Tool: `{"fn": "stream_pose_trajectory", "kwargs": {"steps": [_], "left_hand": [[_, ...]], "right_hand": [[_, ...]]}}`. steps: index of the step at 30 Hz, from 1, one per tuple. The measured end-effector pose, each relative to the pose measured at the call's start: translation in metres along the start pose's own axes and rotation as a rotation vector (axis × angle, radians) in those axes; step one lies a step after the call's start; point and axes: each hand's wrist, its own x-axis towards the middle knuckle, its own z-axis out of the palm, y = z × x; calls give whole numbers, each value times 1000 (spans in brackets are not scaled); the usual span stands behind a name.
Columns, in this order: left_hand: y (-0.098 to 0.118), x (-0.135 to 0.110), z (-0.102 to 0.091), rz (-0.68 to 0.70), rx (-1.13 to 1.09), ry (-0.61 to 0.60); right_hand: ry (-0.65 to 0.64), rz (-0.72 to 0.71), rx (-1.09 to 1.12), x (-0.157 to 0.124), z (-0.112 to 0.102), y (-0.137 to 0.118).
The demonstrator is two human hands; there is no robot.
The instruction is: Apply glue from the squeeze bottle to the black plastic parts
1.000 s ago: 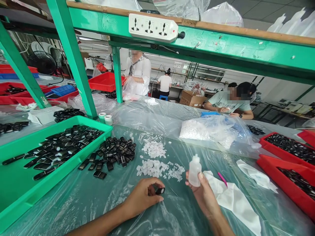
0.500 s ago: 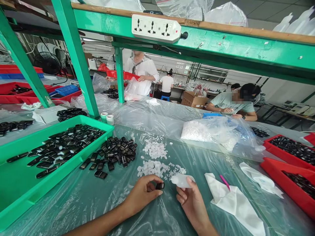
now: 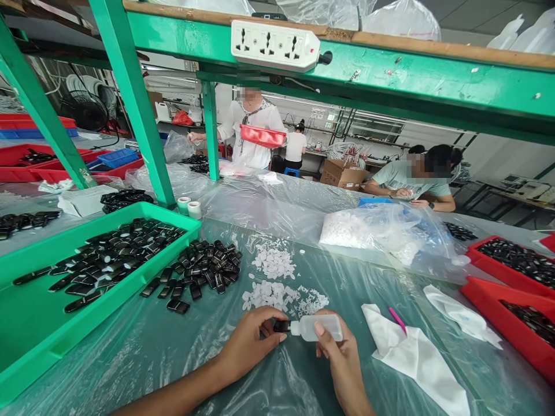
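Note:
My left hand (image 3: 251,344) pinches a small black part (image 3: 281,326) between thumb and fingers, just above the plastic-covered table. My right hand (image 3: 336,352) grips a small translucent squeeze bottle (image 3: 318,327) laid on its side, with the nozzle pointing left and touching the black part. Just beyond my hands lie piles of small white pieces (image 3: 271,294). A heap of loose black parts (image 3: 203,271) sits to the left of them.
A green tray (image 3: 39,323) with several black parts stands at left. White cloths (image 3: 416,358) and a pink stick (image 3: 398,320) lie at right, beside red trays (image 3: 485,300). A bag of white pieces (image 3: 359,231) lies behind. Other people work at the far tables.
My right hand has tipped the bottle from upright onto its side and brought its nozzle left to the black part. My left hand has stayed nearly still. A person behind has lifted a red tray.

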Motion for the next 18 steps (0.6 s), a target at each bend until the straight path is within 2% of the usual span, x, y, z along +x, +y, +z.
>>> {"fn": "stream_pose_trajectory", "kwargs": {"steps": [6,11,18], "left_hand": [[-1,0,0,10,1,-1],[1,0,0,3,-4,-3],[1,0,0,10,0,-3]], "right_hand": [[85,-122,-104,-9,8,-13],[105,-152,-169,-10,8,-16],[68,-139,-163,-10,6,-14]]}}
